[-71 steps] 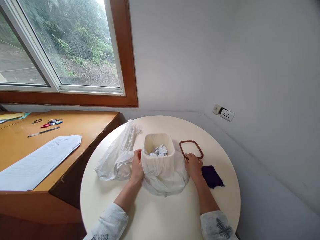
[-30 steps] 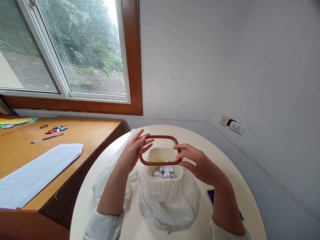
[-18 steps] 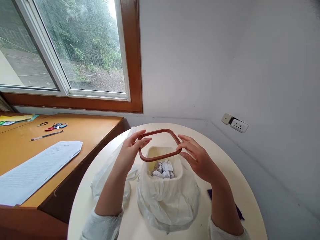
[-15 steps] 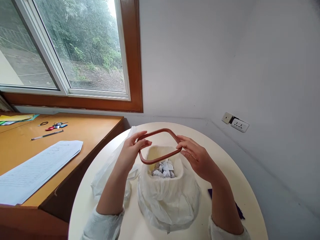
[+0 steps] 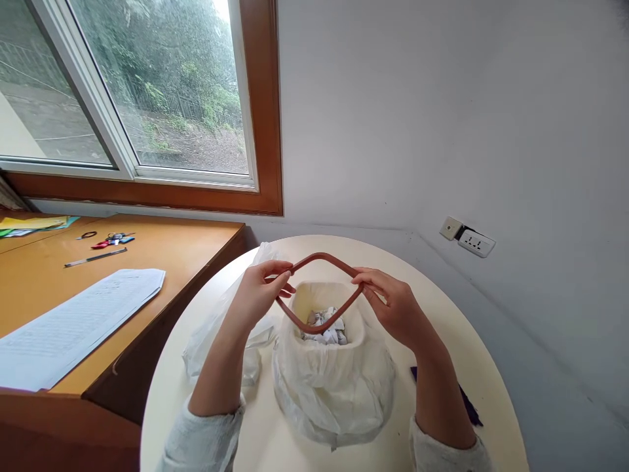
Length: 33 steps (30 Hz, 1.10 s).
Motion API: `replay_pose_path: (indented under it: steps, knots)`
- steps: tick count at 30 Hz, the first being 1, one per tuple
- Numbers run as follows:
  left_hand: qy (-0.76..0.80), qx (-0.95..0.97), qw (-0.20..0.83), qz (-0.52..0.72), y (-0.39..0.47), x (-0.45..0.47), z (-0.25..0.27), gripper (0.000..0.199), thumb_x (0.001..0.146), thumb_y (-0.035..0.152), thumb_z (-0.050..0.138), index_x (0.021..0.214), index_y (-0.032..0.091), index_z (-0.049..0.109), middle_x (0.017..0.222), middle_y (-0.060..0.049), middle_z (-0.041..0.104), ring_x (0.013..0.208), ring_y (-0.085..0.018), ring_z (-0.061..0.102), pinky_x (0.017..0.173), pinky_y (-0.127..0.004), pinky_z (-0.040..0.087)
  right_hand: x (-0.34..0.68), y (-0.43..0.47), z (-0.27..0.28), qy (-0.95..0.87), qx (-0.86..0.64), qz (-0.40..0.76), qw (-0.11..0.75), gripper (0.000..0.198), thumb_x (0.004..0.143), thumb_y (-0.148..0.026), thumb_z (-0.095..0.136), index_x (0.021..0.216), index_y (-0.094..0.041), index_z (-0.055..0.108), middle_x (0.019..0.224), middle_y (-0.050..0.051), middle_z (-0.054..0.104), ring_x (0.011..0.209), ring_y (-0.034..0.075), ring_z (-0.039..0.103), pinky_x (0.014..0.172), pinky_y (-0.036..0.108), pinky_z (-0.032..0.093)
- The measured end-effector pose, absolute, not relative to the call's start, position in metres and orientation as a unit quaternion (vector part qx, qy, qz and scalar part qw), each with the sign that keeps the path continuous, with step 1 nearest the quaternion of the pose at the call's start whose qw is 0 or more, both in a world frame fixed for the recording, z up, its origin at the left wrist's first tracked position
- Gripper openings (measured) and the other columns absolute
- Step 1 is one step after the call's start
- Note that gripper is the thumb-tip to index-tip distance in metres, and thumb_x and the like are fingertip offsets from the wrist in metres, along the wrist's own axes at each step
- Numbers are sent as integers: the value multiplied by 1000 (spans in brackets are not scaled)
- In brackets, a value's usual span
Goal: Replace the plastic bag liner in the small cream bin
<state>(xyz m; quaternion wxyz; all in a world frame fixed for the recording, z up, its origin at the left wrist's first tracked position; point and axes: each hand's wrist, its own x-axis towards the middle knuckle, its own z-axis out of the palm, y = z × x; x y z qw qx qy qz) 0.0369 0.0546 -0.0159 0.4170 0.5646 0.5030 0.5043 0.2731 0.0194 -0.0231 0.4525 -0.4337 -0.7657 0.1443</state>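
Between my hands is a reddish-brown rim ring [image 5: 322, 256], a rounded square frame held in the air with its corners pointing toward and away from me. My left hand [image 5: 260, 288] pinches its left side, and my right hand [image 5: 386, 298] grips its right corner. Below the ring stands a small trash bin lined with a white plastic bag [image 5: 334, 393], whose edge is folded down around the outside. Crumpled paper [image 5: 334, 334] lies inside the bin, partly hidden by the ring.
The bin stands on a round cream table [image 5: 472, 367]. Another plastic bag [image 5: 211, 328] lies at the left, and a dark purple item [image 5: 469, 406] is partly behind my right forearm. A wooden desk [image 5: 196, 242] holds papers [image 5: 93, 328], a pen [image 5: 95, 257] and keys [image 5: 115, 240].
The ring has turned between my hands, from a side facing me to a corner facing me. Both hands have shifted slightly along its edge. The bin has stayed in place.
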Motion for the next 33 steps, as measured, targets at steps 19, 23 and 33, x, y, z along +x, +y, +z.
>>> replay_pose_path:
  steps: [19,23,33]
  knots:
    - [581,728,234,279,42,49,-14,41,78,26,40,115,18,56,54,4,49,52,-13,44,49,-23,32,272,29,-32,-687,-590,236,353,39,88,-31,35,121,-23,52,78,1,63,72,13,58,69,27,44]
    - [586,736,202,272,42,54,-17,34,78,24,37,104,19,59,55,2,53,54,-14,48,52,-24,34,268,27,-30,-689,-595,235,341,40,85,-41,40,117,-21,54,66,-1,58,61,13,51,61,26,42]
    - [619,735,171,216,41,56,-18,34,81,26,35,109,21,54,78,-3,66,70,-19,59,55,-25,37,265,26,-32,-721,-597,203,288,39,80,-27,42,117,-19,54,62,-3,54,58,12,48,59,25,38]
